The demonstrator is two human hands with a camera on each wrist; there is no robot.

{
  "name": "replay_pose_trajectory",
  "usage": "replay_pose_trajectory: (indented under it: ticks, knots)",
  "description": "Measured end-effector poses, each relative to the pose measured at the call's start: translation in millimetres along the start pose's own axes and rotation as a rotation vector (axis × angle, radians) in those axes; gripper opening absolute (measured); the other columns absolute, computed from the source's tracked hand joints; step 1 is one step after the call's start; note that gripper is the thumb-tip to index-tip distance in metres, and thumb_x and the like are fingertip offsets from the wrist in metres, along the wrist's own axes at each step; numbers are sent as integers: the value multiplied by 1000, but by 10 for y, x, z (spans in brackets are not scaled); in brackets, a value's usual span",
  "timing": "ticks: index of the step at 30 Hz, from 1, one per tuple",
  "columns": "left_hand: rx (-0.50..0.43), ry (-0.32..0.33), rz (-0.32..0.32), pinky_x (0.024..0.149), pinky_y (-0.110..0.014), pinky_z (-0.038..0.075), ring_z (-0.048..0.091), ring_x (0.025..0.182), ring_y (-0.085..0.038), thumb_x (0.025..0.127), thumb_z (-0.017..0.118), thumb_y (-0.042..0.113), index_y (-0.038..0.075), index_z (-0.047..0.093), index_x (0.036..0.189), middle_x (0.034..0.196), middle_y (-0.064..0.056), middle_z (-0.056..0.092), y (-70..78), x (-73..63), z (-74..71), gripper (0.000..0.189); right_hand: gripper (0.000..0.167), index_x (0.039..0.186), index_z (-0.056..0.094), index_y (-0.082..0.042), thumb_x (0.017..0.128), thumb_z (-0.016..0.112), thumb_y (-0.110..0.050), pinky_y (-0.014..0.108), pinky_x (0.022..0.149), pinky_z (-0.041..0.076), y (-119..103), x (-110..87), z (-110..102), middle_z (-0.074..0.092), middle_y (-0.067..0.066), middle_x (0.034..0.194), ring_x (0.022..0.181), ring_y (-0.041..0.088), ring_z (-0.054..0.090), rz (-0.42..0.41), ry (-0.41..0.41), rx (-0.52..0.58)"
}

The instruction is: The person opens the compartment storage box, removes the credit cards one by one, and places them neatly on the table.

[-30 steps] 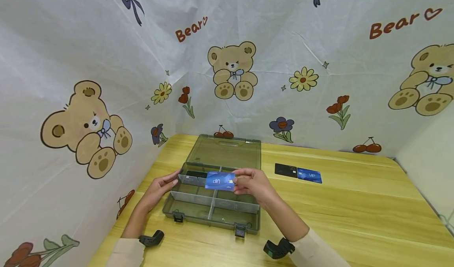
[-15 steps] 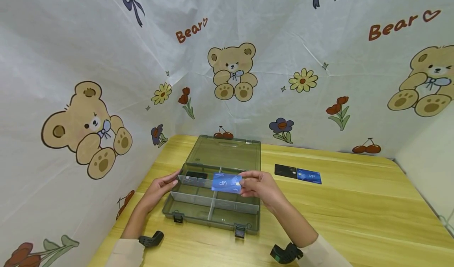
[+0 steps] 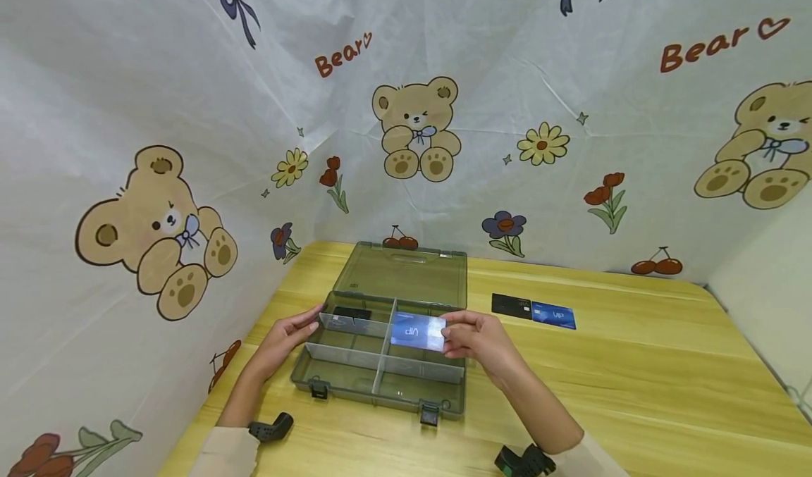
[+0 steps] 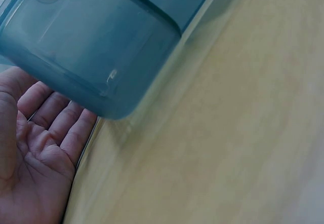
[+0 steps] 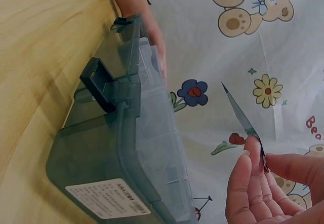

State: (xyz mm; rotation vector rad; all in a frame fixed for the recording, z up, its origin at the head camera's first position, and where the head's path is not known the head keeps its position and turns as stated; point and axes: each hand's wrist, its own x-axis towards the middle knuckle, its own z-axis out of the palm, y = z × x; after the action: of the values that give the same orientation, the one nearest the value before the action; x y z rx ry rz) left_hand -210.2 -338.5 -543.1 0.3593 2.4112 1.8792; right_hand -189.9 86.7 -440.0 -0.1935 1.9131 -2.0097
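In the head view my right hand (image 3: 485, 347) pinches a blue VIP card (image 3: 412, 331) by its right edge, between thumb and fingers. Seen from the right wrist, the card (image 5: 242, 113) is nearly edge-on and apart from the box (image 5: 93, 158). It overlaps the back and middle right compartments of the translucent grey-green divided box (image 3: 345, 394) in the head view. My left hand (image 3: 283, 342) rests against the box's left side, fingers extended along the wall, palm showing in the left wrist view. A black card (image 3: 352, 313) lies in the back left compartment.
The box's lid (image 3: 406, 276) lies folded back toward the patterned cloth (image 3: 482, 202). Another black card (image 3: 510, 305) and a blue VIP card (image 3: 554, 314) lie side by side on the wooden table (image 3: 634, 378), right of the box. Two latches hang at the box's front, one a dark latch (image 3: 429, 413).
My right hand has moved right and slightly toward me with the blue card, uncovering the black card in the back left compartment. My left hand has stayed put.
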Motion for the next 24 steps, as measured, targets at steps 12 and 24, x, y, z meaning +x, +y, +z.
replay_pose_trajectory:
  ticks: [12, 24]
  knots:
    - [5, 2, -5, 102, -16, 40, 31, 147, -30, 106, 58, 28, 11, 47, 153, 159, -9, 39, 8, -4, 3, 52, 37, 129, 59, 11, 97, 66, -5, 34, 73, 61, 23, -111, -160, 74, 9, 89, 75, 20, 71, 6, 12, 1]
    - [24, 0, -13, 103, -18, 39, 29, 148, -30, 106, 57, 30, 13, 46, 154, 160, -7, 38, 8, -12, -12, 52, 38, 131, 58, 11, 98, 66, -5, 42, 80, 61, 54, -189, -367, 74, 8, 92, 79, 23, 72, -5, 35, -36]
